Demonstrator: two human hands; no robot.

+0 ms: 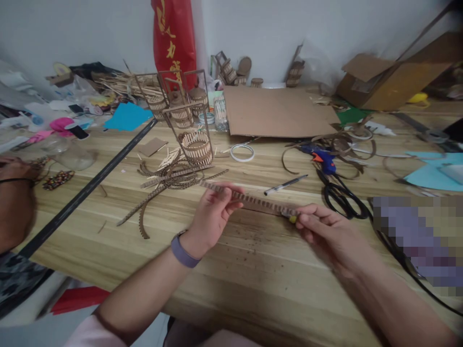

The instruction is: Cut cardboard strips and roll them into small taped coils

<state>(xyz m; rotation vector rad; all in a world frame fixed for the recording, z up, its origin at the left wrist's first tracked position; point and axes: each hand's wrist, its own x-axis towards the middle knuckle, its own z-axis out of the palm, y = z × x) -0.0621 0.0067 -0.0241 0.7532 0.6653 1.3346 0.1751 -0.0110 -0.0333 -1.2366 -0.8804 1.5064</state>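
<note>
A narrow brown notched cardboard strip (258, 201) is stretched between my two hands, above the wooden table. My left hand (217, 209) pinches it near its left end between thumb and fingers. At the strip's right end my right hand (321, 224) has its fingers closed on it, beside a small yellow-tipped thing (292, 219) I cannot make out fully. More curled notched strips (173, 176) lie in a pile left of my left hand. Behind them stands a small basket of pale sticks (197, 148) with a tall brown handle frame.
Beyond my hands lie a pen (285, 184), white tape roll (242, 153), black scissors (345, 200), blue glue gun (323, 159) and cardboard sheet (278, 113). A black strip (90, 185) crosses the left side, near another person's arm (16, 207).
</note>
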